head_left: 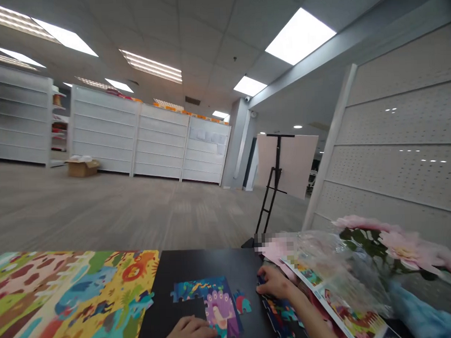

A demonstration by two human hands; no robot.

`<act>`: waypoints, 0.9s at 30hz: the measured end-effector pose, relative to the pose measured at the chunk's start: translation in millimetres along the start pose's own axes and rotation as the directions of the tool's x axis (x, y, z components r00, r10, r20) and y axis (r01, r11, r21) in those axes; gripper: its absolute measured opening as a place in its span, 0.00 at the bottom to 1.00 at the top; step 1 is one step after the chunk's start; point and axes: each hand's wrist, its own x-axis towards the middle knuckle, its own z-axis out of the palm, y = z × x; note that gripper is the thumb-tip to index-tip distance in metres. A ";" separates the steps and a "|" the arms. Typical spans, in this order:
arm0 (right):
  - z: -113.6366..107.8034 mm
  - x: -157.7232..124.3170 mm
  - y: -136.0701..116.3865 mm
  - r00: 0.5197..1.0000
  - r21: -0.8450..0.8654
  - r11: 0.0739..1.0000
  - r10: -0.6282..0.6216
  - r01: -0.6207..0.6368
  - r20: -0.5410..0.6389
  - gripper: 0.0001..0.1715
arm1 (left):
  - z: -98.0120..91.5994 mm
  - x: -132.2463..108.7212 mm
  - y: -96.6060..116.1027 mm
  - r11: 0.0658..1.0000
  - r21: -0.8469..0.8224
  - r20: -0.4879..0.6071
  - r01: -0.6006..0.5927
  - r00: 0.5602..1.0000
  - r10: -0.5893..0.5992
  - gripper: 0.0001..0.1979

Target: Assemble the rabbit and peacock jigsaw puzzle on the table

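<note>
A partly joined jigsaw puzzle (220, 292) in blue and purple lies on the black table (170, 269). My left hand (190, 332) rests at its lower left edge, fingers stretched out and lying low, with the fingertips touching the pieces there. A loose puzzle piece (243, 302) in teal and red sits against the puzzle's right side. Farther right, my right hand (276, 283) has its fingers closed on a dark blue puzzle piece (259, 280), mostly covered by them. Beneath that wrist, several dark puzzle pieces (286, 312) lie in a loose pile.
A colourful animal picture mat (78, 297) covers the table's left side. To the right are printed picture sheets (337, 303), clear plastic wrapping (324, 249) and pink artificial flowers (402, 249). Beyond the table stand an easel (272, 182), white shelving (161, 141) and a cardboard box (83, 168).
</note>
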 end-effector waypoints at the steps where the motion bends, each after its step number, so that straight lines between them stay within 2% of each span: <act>1: -0.6 -0.5 -0.4 1.000 0.015 1.000 0.010 -0.010 -0.017 0.14 | -1.8 -0.1 3.1 1.000 0.011 0.004 -0.007 1.000 0.007 0.13; 4: -6.1 -1.5 -8.3 0.995 0.097 0.995 0.000 0.010 -0.101 0.14 | -3.0 0.1 6.8 1.000 0.028 0.022 0.007 1.000 -0.008 0.15; 7: -8.6 -10.7 -31.4 0.981 0.221 0.969 -0.073 0.112 -0.180 0.12 | 0.2 2.6 5.3 1.000 0.001 0.026 0.028 0.999 -0.028 0.15; 9: -1.0 -26.2 -55.5 0.969 0.304 0.933 -0.135 0.195 -0.206 0.13 | 0.4 5.6 7.2 0.996 -0.052 -0.024 0.078 0.997 -0.080 0.11; 11: 16.3 -48.0 -83.3 0.960 0.405 0.877 -0.184 0.258 -0.212 0.22 | -3.3 8.5 14.2 0.972 -0.159 -0.116 0.174 0.974 -0.194 0.07; 12: 27.5 -59.8 -97.1 0.957 0.475 0.835 -0.202 0.279 -0.206 0.26 | -6.3 9.4 19.3 0.942 -0.250 -0.168 0.223 0.948 -0.269 0.09; 14: 50.2 -82.3 -122.1 0.963 0.750 0.605 -0.203 0.266 -0.178 0.29 | -12.8 10.3 30.9 0.830 -0.496 -0.239 0.255 0.879 -0.413 0.17; 16: 66.8 -100.7 -140.7 0.974 0.866 0.455 -0.179 0.206 -0.138 0.31 | -17.2 10.8 41.4 0.665 -0.723 -0.248 0.189 0.827 -0.504 0.24; 17: 71.5 -107.9 -146.9 0.978 0.887 0.423 -0.162 0.187 -0.129 0.31 | -18.2 11.2 45.5 0.587 -0.796 -0.240 0.147 0.813 -0.530 0.26; 20: 71.6 -123.6 -153.3 0.983 0.875 0.458 -0.154 0.158 -0.097 0.28 | -19.3 13.3 52.3 0.439 -0.895 -0.206 0.081 0.797 -0.567 0.26; 23: 59.9 -136.5 -142.3 0.975 0.810 0.555 -0.206 0.190 -0.088 0.26 | -27.0 13.7 52.2 0.358 -0.927 -0.141 0.113 0.779 -0.611 0.24; 25: 50.7 -145.4 -123.0 0.968 0.731 0.636 -0.185 0.247 -0.167 0.25 | -38.0 11.6 49.4 0.353 -0.923 -0.114 0.151 0.771 -0.627 0.23; 27: 42.9 -153.7 -91.2 0.955 0.632 0.731 -0.094 0.258 -0.281 0.24 | -51.1 7.9 44.9 0.397 -0.896 -0.111 0.199 0.765 -0.635 0.21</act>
